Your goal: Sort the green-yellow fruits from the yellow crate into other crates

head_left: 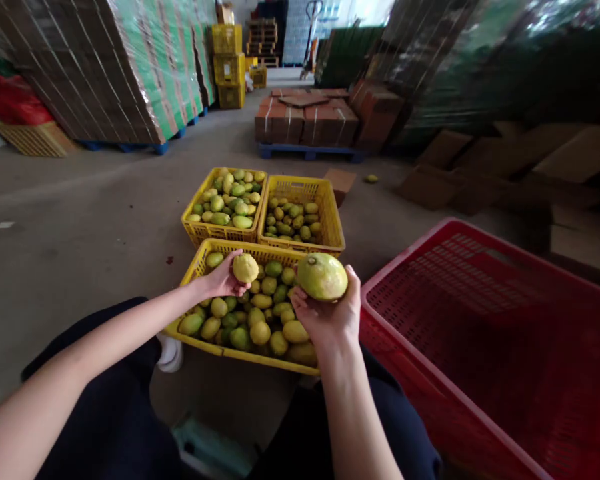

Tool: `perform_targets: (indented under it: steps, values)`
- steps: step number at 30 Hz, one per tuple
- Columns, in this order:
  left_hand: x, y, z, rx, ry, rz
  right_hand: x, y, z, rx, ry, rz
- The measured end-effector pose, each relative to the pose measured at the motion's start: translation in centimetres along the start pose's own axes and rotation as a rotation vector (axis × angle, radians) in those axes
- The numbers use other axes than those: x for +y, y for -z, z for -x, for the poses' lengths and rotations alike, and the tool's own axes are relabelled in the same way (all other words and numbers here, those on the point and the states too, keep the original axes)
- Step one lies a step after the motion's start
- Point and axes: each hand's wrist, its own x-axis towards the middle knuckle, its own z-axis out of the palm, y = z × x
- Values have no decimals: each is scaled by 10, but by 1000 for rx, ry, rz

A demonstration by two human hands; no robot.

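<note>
The hands each hold a fruit above a yellow crate; grey floor runs to film-wrapped stacks.

Lighting: dim overall; brightest at top centre, on the far wall. Glare: pale streaks on plastic wrap, upper left; white patches, upper right. Shadow: deep within the red crate. Focus: held fruit fairly clear; sides smeared, soft. Distortion: wide-angle stretching toward edges.
</note>
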Motion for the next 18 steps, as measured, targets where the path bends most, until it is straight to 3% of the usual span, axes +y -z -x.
perform_targets:
  steps: [2,5,7,11,14,18]
  values:
    - [17,-9,34,-62,-53,313,10,-2,0,-15,-3,-1]
    - [33,-18,72,-3,-233,632,30,-4,1,-73,-32,17]
    - [36,-21,85,66,-295,823,43,-3,1,-115,-70,39]
    - [29,-22,86,162,-245,1114,58,7,-4,-257,-90,136]
    - [20,-29,79,176,-236,1180,60,13,-11,-339,-10,198]
    - [7,-45,72,87,-321,993,61,14,-19,-297,184,262]
